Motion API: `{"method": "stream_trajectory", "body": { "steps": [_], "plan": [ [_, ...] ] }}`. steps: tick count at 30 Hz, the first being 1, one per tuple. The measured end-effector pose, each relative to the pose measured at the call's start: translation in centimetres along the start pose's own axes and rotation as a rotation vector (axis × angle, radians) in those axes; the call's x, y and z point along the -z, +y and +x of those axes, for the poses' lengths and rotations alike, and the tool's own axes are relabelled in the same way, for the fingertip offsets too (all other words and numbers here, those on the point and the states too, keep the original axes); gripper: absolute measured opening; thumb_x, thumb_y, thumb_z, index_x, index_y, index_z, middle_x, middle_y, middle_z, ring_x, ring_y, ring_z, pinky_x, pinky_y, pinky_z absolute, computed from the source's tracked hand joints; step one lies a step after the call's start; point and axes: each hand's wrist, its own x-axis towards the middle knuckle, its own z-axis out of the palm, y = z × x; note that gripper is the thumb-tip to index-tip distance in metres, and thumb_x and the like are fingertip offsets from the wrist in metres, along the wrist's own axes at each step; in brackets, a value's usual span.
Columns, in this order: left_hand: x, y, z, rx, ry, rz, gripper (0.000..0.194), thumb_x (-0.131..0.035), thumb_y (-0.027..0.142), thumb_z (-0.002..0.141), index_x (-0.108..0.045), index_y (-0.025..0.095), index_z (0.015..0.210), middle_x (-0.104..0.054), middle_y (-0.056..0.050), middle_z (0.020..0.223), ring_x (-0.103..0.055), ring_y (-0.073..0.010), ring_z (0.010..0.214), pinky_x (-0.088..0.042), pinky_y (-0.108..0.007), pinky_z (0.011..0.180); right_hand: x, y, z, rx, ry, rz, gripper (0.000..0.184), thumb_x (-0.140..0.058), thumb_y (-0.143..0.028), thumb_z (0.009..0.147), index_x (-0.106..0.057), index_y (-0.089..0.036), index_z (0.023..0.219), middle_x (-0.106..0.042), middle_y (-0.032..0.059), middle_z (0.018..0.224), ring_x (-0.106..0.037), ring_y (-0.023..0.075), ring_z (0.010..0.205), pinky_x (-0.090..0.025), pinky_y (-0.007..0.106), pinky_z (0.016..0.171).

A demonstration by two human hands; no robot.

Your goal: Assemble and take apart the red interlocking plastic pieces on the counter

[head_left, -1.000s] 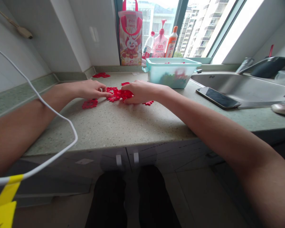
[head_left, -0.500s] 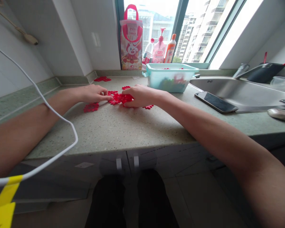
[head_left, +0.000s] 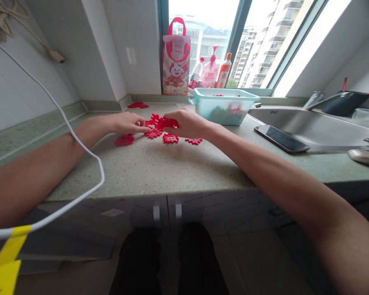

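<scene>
My right hand (head_left: 187,122) is closed around red plastic building pieces with notched edges (head_left: 169,123), held just above the counter; how many cannot be told. My left hand (head_left: 129,123) has its thumb and fingertips together at the edge of another red notched piece (head_left: 154,133), low over the countertop. Close by lie more flat red pieces: a square one with slots (head_left: 171,139) below my right hand, one to its right (head_left: 194,141), and one under my left hand (head_left: 124,140). Fingers partly hide the pieces being handled.
Behind my right hand stands a pale turquoise tub (head_left: 223,107) holding coloured pieces. More red pieces (head_left: 138,105) lie by the back wall. A phone (head_left: 281,138) rests beside the steel sink (head_left: 326,123). A white cable (head_left: 89,151) crosses in front of my left forearm.
My right hand has lifted slightly with its red pieces, and the square slotted piece now shows on the counter below it. My left hand stays by its piece. The whole view has shifted a little.
</scene>
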Motion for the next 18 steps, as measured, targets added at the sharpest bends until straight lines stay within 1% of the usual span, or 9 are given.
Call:
{"method": "stream_trajectory", "body": {
  "steps": [5,8,10,12,15,17,18],
  "plan": [
    [-0.3,-0.6,0.5,0.006,0.014,-0.041,0.066,-0.059,0.086,0.087,-0.073,0.021,0.090,-0.069,-0.007,0.074,-0.064,-0.0257,0.072,-0.036,-0.034,0.070,0.4,0.0,0.0,-0.038,0.050,-0.031,0.030,-0.057,-0.044,0.103,-0.069,-0.021,0.087,-0.063,0.0023,0.077,-0.044,0.0168,0.071,-0.029,0.034,0.073],
    [-0.2,-0.5,0.3,0.006,0.005,-0.077,0.067,-0.059,0.087,0.087,-0.073,0.022,0.091,-0.069,-0.007,0.073,-0.063,-0.0247,0.069,-0.036,-0.034,0.068,0.5,0.0,-0.1,-0.074,0.090,-0.029,0.034,-0.054,-0.048,0.105,-0.069,-0.022,0.090,-0.066,0.0039,0.081,-0.049,0.0179,0.074,-0.031,0.034,0.074],
    [-0.1,-0.2,0.0,-0.002,0.007,-0.112,0.068,-0.058,0.087,0.088,-0.074,0.021,0.092,-0.069,-0.007,0.073,-0.062,-0.0243,0.067,-0.035,-0.034,0.065,0.6,0.0,-0.2,-0.101,0.139,-0.039,0.036,-0.052,-0.050,0.107,-0.071,-0.021,0.094,-0.070,0.0055,0.085,-0.052,0.0186,0.076,-0.033,0.034,0.075],
    [-0.2,-0.1,-0.3,-0.026,0.028,-0.152,0.066,-0.059,0.085,0.089,-0.074,0.021,0.092,-0.070,-0.008,0.074,-0.061,-0.0241,0.067,-0.035,-0.034,0.064,1.0,0.1,-0.4,-0.123,0.206,-0.078,0.038,-0.050,-0.050,0.109,-0.073,-0.021,0.102,-0.074,0.0077,0.093,-0.057,0.0196,0.079,-0.036,0.034,0.076],
    [-0.8,-0.8,-0.4,-0.094,0.076,-0.212,0.057,-0.063,0.077,0.089,-0.072,0.021,0.083,-0.068,-0.006,0.071,-0.059,-0.0215,0.065,-0.034,-0.034,0.062,2.4,0.7,-1.1,-0.133,0.314,-0.192,0.042,-0.045,-0.047,0.113,-0.074,-0.021,0.126,-0.078,0.0114,0.114,-0.066,0.0231,0.093,-0.042,0.035,0.079],
    [-1.4,-1.6,-0.3,-0.132,0.143,-0.229,0.054,-0.062,0.073,0.089,-0.065,0.022,0.072,-0.062,-0.004,0.065,-0.053,-0.0187,0.060,-0.032,-0.033,0.061,3.7,1.5,-1.8,-0.151,0.374,-0.278,0.044,-0.041,-0.043,0.114,-0.070,-0.023,0.142,-0.076,0.0126,0.132,-0.070,0.0255,0.106,-0.046,0.037,0.084],
    [-1.6,-2.0,-0.1,-0.141,0.181,-0.233,0.054,-0.061,0.072,0.090,-0.062,0.022,0.068,-0.059,-0.003,0.063,-0.050,-0.0178,0.059,-0.031,-0.033,0.060,4.3,1.9,-2.2,-0.173,0.402,-0.317,0.045,-0.040,-0.041,0.115,-0.068,-0.025,0.146,-0.074,0.0127,0.139,-0.070,0.0264,0.112,-0.048,0.037,0.086]
  ]
}}
